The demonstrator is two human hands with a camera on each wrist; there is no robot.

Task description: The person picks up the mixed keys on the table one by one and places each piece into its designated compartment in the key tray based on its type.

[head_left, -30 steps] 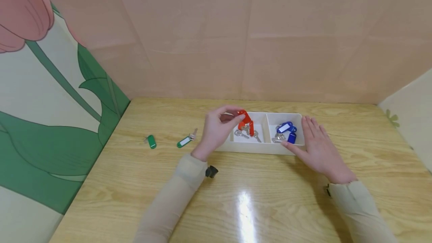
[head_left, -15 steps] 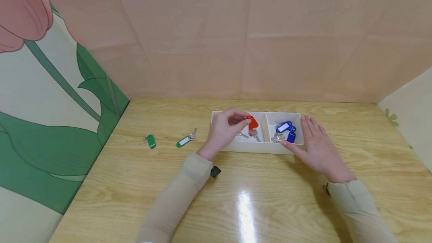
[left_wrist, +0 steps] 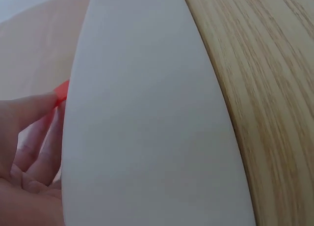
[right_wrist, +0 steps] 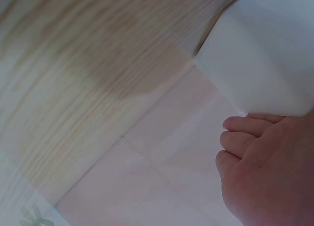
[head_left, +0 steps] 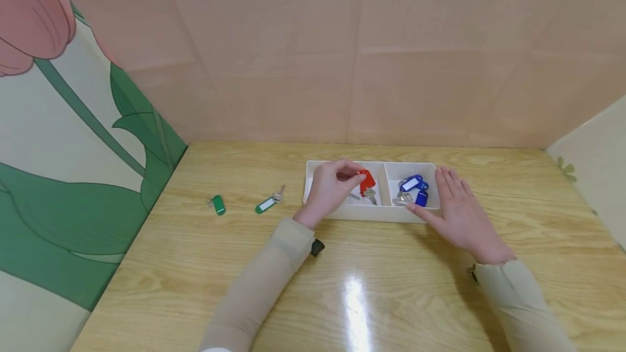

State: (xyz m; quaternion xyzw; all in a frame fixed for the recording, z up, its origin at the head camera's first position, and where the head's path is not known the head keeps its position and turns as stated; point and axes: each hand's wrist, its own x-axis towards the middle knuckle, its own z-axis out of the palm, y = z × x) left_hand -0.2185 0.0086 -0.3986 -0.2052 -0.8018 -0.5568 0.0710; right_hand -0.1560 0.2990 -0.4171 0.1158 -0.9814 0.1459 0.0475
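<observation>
A white divided box (head_left: 376, 214) stands on the table. Over its left compartment, my left hand (head_left: 329, 189) pinches a red key tag (head_left: 367, 179) between thumb and fingers. Keys (head_left: 370, 195) show just below the tag; my hand hides much of that compartment. The left wrist view has the red key tag (left_wrist: 61, 92) at the fingertips, behind the box's long white wall (left_wrist: 142, 113). My right hand (head_left: 459, 216) lies with straight fingers along the box's right end, its thumb over the front rim. Blue key tags (head_left: 412, 183) with keys fill the right compartment beside it.
To the left of the box, two green key tags lie on the wooden table (head_left: 391, 287): one with a white label (head_left: 266, 205) and one plain green tag (head_left: 219, 205), each with a key. A pinkish wall covering (head_left: 342, 69) rises behind the table.
My left hand has moved slightly right and lower inside the box, carrying the red key tag toward the divider. The right hand has stayed at the box's right end.
</observation>
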